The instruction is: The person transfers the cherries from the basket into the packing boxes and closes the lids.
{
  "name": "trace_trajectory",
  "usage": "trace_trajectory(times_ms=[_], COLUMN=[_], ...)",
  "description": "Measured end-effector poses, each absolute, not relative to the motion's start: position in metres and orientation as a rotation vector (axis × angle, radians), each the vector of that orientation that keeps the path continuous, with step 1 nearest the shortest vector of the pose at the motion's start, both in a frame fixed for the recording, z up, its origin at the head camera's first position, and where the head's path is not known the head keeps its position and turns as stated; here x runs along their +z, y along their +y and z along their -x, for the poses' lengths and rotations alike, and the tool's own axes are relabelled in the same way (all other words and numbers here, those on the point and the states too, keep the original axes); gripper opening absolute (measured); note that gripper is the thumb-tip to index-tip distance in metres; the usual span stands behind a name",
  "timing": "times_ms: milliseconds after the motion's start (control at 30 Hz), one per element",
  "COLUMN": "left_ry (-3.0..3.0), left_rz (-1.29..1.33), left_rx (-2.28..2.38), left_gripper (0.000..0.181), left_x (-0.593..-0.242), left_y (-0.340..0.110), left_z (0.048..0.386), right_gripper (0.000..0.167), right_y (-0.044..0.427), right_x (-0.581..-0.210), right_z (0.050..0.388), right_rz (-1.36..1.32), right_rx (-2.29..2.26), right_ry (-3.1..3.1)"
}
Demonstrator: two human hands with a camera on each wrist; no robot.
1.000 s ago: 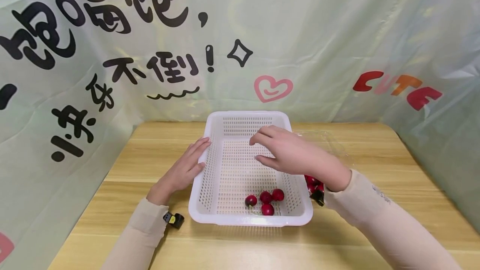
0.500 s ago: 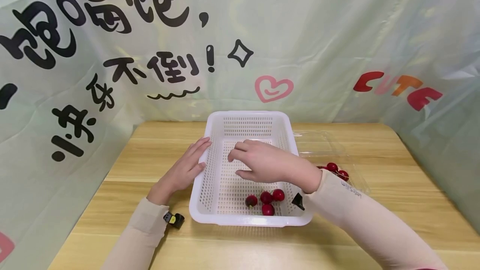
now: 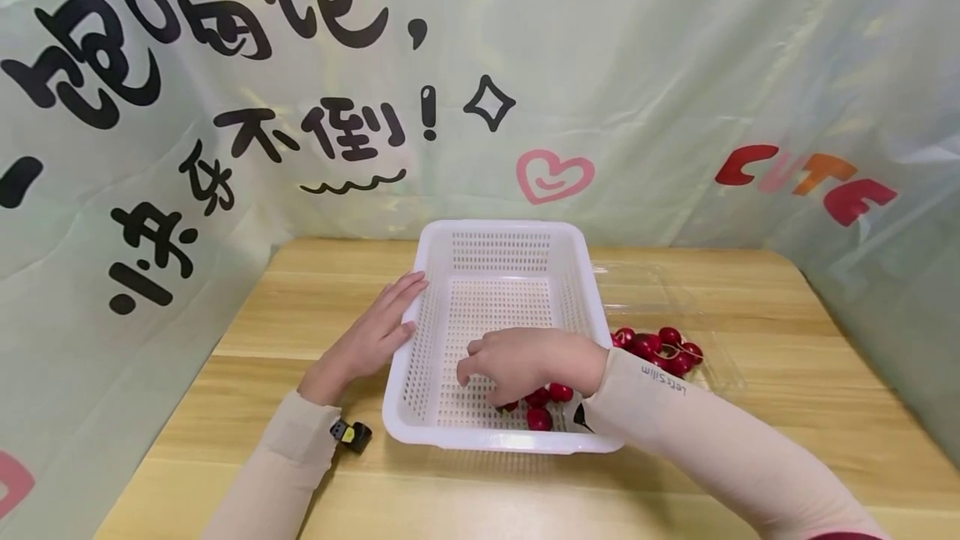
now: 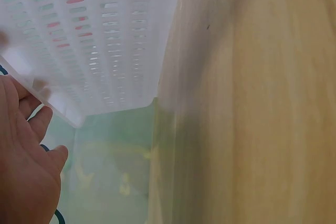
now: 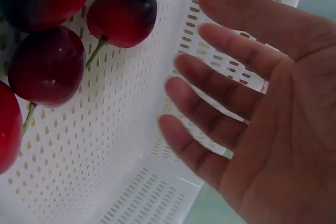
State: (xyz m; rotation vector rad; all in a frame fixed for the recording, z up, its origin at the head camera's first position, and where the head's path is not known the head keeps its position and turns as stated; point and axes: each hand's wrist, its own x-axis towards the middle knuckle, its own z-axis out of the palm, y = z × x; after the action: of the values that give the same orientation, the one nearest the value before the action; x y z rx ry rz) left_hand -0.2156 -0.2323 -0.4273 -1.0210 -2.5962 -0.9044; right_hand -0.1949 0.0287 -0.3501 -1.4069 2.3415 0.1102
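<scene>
A white perforated plastic basket [image 3: 495, 439] stands on the wooden table. My left hand [image 3: 371, 336] rests its nearly straight fingers against the basket's left rim; its thumb stands apart in the left wrist view. Inside the basket, my right hand [image 3: 521, 361] hovers by several red cherries [image 3: 539, 419] at the near end. In the right wrist view its fingers [image 5: 210, 87] are loosely bent and spread, with nothing between them. A dark red cherry [image 5: 122, 17] with a green stem lies beside the fingertips. In the head view the right hand partly hides the cherries.
More cherries [image 3: 648, 346] lie in a clear plastic box [image 3: 637, 283] just right of the basket, partly behind the right sleeve. A small black device [image 3: 352, 435] sits by the left cuff. A printed cloth backdrop [image 3: 630, 48] rises behind the table.
My right hand has moved left, then down and nearer inside the basket to the cherries. The boxed cherries show more now. The left hand stays at the rim; the view shifts slightly.
</scene>
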Motion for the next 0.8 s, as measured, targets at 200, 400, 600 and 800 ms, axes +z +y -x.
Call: trace_trajectory(times_ms=[200,400,600,800], left_ry=[-2.577,-2.575,-2.580,-2.582], left_rz=[1.028,1.028,1.025,1.027], left_rx=[-0.907,-0.903,-0.903,-0.900], left_gripper=[0.055,0.055,0.055,0.055], left_x=[-0.425,-0.426,-0.426,-0.427], left_y=[-0.231,-0.231,-0.231,-0.231], left_z=[0.216,0.216,0.217,0.216], right_gripper=[0.043,0.038,0.028,0.018], right_y=[0.028,0.026,0.025,0.024], right_x=[-0.356,-0.360,-0.364,-0.365], right_z=[0.195,0.193,0.192,0.195], right_rz=[1.314,1.269,1.253,1.307], right_rx=[0.123,0.228,0.244,0.219], right_ry=[2.260,2.236,2.234,2.295])
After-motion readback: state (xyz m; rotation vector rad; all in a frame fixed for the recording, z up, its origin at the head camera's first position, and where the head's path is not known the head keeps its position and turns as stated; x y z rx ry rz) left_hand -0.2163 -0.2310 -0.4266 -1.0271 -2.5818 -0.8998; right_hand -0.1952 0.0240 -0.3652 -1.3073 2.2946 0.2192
